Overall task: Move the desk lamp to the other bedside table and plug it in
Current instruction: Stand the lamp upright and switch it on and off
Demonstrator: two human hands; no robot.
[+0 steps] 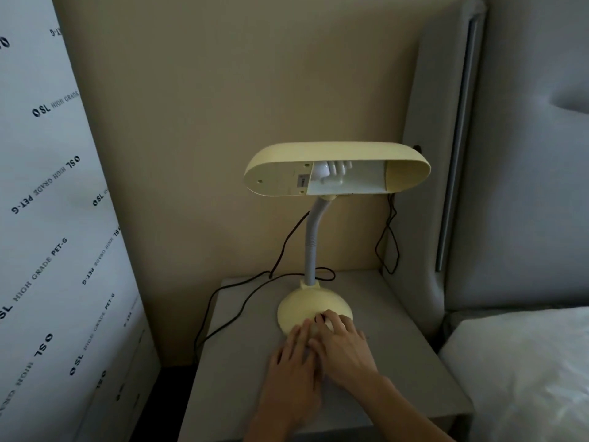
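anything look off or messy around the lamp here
Mostly the black cord: it trails loose over the back of the bedside table and hangs off its left edge, with another tangled loop dangling by the headboard. The lamp stands upright, unlit, both hands at its base. Nothing looks damaged.
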